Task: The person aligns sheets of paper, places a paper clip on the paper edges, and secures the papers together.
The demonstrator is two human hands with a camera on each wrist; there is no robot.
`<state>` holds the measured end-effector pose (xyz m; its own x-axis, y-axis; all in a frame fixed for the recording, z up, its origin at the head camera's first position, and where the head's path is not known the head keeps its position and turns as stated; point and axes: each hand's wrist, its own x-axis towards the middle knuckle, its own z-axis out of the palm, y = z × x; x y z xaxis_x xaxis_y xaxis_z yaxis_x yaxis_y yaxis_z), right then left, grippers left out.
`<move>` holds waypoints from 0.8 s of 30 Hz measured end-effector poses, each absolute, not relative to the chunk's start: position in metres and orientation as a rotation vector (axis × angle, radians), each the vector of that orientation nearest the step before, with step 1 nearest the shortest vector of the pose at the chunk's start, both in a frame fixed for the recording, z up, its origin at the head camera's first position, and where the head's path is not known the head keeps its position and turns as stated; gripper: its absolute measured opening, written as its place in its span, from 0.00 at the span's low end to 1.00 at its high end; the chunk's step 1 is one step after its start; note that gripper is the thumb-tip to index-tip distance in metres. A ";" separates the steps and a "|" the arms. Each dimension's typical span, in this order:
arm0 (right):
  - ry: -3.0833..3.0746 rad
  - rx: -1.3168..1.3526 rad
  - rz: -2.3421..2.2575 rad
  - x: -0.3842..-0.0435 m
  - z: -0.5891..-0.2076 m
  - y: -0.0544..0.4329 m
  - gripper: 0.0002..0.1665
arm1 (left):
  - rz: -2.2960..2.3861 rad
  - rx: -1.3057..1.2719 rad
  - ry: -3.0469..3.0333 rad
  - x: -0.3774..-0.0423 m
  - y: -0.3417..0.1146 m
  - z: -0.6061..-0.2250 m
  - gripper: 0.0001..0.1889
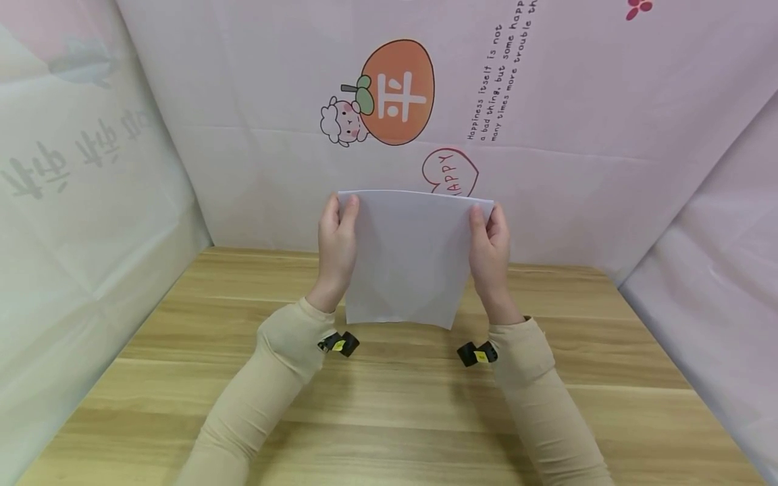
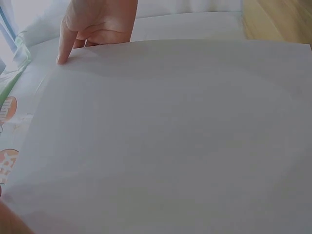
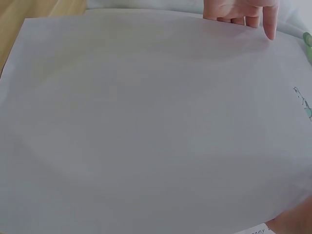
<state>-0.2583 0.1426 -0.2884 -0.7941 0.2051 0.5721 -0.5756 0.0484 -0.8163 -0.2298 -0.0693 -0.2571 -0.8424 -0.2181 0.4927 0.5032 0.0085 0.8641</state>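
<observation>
A blank white sheet of paper (image 1: 407, 260) hangs upright above the table, its top edge slightly bowed. My left hand (image 1: 338, 239) pinches its upper left corner, thumb on the near face and fingers behind. At the upper right corner my right hand (image 1: 489, 246) pinches it the same way. In the left wrist view the paper (image 2: 170, 131) fills most of the picture, with the right hand (image 2: 100, 22) at its far edge. The right wrist view shows the paper (image 3: 146, 122) too, and the left hand (image 3: 243, 10) on its far edge.
Below is a wooden table (image 1: 389, 418). Behind it hangs a pale cloth backdrop (image 1: 255, 169) with an orange fruit print (image 1: 398, 128) and lettering. Pale cloth walls (image 1: 91, 223) stand on both sides. Each wrist wears a small black camera (image 1: 348, 344).
</observation>
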 end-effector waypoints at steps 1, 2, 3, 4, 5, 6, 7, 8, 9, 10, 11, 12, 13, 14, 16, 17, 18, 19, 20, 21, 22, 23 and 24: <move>-1.761 0.375 1.805 -0.259 -0.288 0.142 0.12 | -1.886 -0.295 -1.786 -0.230 -0.069 -0.256 0.15; -1.752 0.378 1.805 -0.259 -0.287 0.142 0.11 | -1.886 -0.299 -1.780 -0.230 -0.069 -0.255 0.15; -1.744 0.382 1.805 -0.259 -0.286 0.142 0.11 | -1.888 -0.303 -1.775 -0.230 -0.069 -0.255 0.15; -1.735 0.389 1.805 -0.259 -0.286 0.142 0.11 | -1.889 -0.307 -1.771 -0.230 -0.069 -0.254 0.14; -1.729 0.393 1.805 -0.260 -0.285 0.142 0.10 | -1.890 -0.311 -1.767 -0.230 -0.069 -0.254 0.14; -1.724 0.396 1.808 -0.260 -0.285 0.142 0.10 | -1.889 -0.313 -1.766 -0.230 -0.069 -0.254 0.13; -1.722 0.399 1.808 -0.260 -0.285 0.142 0.10 | -1.890 -0.314 -1.764 -0.231 -0.069 -0.253 0.13; -1.721 0.398 1.808 -0.260 -0.284 0.142 0.10 | -1.887 -0.314 -1.765 -0.231 -0.069 -0.253 0.13; -1.720 0.399 1.810 -0.261 -0.284 0.142 0.09 | -1.885 -0.314 -1.765 -0.231 -0.069 -0.253 0.13; -1.718 0.398 1.813 -0.261 -0.284 0.142 0.09 | -1.883 -0.315 -1.765 -0.231 -0.069 -0.253 0.13; -1.719 0.396 1.817 -0.261 -0.284 0.141 0.09 | -1.879 -0.315 -1.765 -0.231 -0.069 -0.253 0.13; -1.719 0.394 1.819 -0.261 -0.284 0.141 0.08 | -1.879 -0.317 -1.763 -0.231 -0.069 -0.253 0.13; -1.718 0.393 1.820 -0.262 -0.284 0.142 0.08 | -1.880 -0.321 -1.762 -0.232 -0.069 -0.253 0.13; -1.717 0.389 1.821 -0.262 -0.284 0.142 0.08 | -1.878 -0.323 -1.761 -0.232 -0.069 -0.253 0.13; -1.718 0.381 1.826 -0.262 -0.283 0.142 0.08 | -1.875 -0.329 -1.762 -0.233 -0.069 -0.253 0.13; -1.721 0.376 1.827 -0.262 -0.283 0.142 0.08 | -1.875 -0.331 -1.762 -0.233 -0.069 -0.253 0.13; -1.723 0.370 1.827 -0.262 -0.282 0.142 0.08 | -1.879 -0.334 -1.761 -0.233 -0.070 -0.253 0.13; -1.729 0.361 1.828 -0.262 -0.282 0.143 0.08 | -1.883 -0.336 -1.762 -0.233 -0.070 -0.253 0.14; -1.735 0.354 1.831 -0.262 -0.281 0.143 0.09 | -1.886 -0.335 -1.763 -0.233 -0.070 -0.253 0.14; -1.742 0.346 1.833 -0.262 -0.281 0.143 0.09 | -1.892 -0.335 -1.763 -0.234 -0.070 -0.252 0.14; -1.748 0.340 1.834 -0.261 -0.280 0.143 0.09 | -1.901 -0.333 -1.761 -0.234 -0.071 -0.252 0.15; -1.750 0.336 1.838 -0.261 -0.280 0.144 0.09 | -1.911 -0.332 -1.758 -0.234 -0.071 -0.252 0.15; -1.752 0.333 1.842 -0.261 -0.279 0.144 0.09 | -1.920 -0.331 -1.754 -0.235 -0.071 -0.252 0.15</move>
<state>-0.2605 0.1441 -0.2792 -0.8065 0.2295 0.5449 -0.5557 0.0203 -0.8311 -0.2345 -0.0708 -0.2523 -0.8381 -0.2059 0.5051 0.5216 -0.0317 0.8526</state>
